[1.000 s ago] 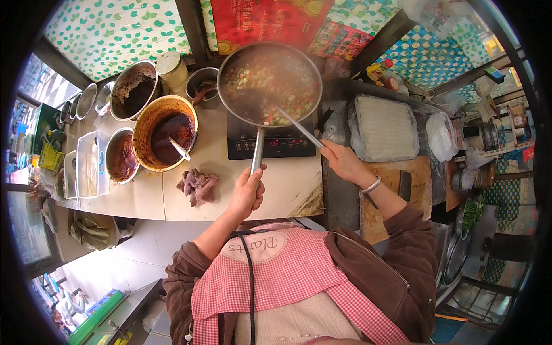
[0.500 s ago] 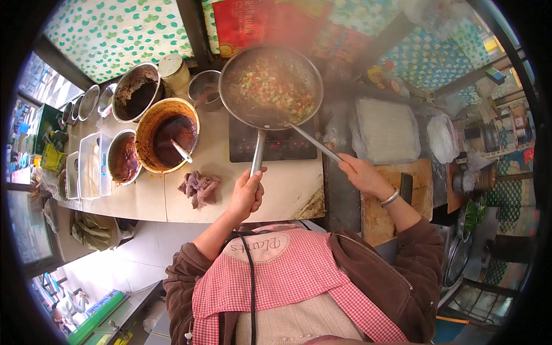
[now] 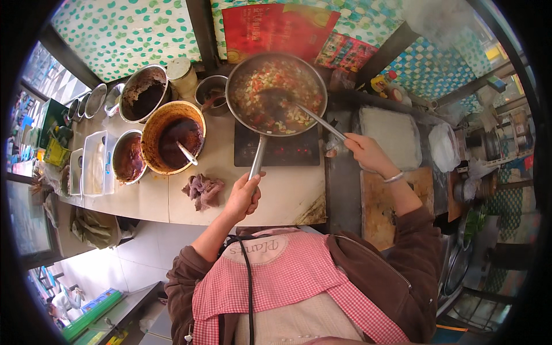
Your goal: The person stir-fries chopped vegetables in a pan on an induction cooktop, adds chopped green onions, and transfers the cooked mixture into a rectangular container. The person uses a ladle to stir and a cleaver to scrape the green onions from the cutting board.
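Note:
My left hand is closed around the metal handle of a wide frying pan. Chopped red, pale and green pieces fill the pan, with light steam over them. My right hand, a bracelet at its wrist, grips the long handle of a metal spatula that slants in over the pan's right rim. Its dark head lies among the food near the middle, partly covered, so its exact shape is unclear. Under the pan's near side shows a black induction cooktop; whether the pan rests fully on it I cannot tell.
Left of the pan stand a sauce pot with a spoon, a smaller sauce bowl, a large dark-filled bowl and a crumpled cloth. Rightward are a plastic-covered white tray and a wooden cutting board.
The spatula's end has gone from the pan's near edge into the middle of the food, my right hand moving slightly up. Steam has thinned. My left hand keeps its hold; the view has shifted a little.

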### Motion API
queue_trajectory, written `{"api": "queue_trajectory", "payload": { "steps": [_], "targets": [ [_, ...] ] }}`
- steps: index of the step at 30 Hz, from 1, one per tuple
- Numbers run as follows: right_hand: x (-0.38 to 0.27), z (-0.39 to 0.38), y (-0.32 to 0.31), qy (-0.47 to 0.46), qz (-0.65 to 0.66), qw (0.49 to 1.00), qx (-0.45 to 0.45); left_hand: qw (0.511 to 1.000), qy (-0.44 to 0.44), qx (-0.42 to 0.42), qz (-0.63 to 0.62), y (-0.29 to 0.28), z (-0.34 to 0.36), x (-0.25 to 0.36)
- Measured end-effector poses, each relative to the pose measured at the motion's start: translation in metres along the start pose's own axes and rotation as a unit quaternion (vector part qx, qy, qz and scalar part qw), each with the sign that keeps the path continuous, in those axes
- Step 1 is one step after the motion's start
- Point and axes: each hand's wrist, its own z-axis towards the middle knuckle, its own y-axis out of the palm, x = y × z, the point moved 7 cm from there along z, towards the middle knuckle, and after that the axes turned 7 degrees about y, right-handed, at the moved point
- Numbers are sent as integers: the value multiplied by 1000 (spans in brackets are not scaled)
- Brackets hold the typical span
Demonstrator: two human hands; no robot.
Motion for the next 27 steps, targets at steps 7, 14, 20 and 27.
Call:
{"api": "queue_trajectory", "payload": {
  "steps": [7,14,20,27],
  "targets": [
    [-26,57,-23,-65,-25,988,136,1000,-2,-1,-11,0,0,-2],
    [-68,90,25,-74,-163,974,138,1000,4,-4,-9,-2,2,-1],
    [-85,24,-20,-125,-348,919,136,1000,4,3,-17,-4,1,-4],
    [-56,73,-32,-61,-217,953,204,1000,-1,-4,-19,1,3,-2]
  ]
}}
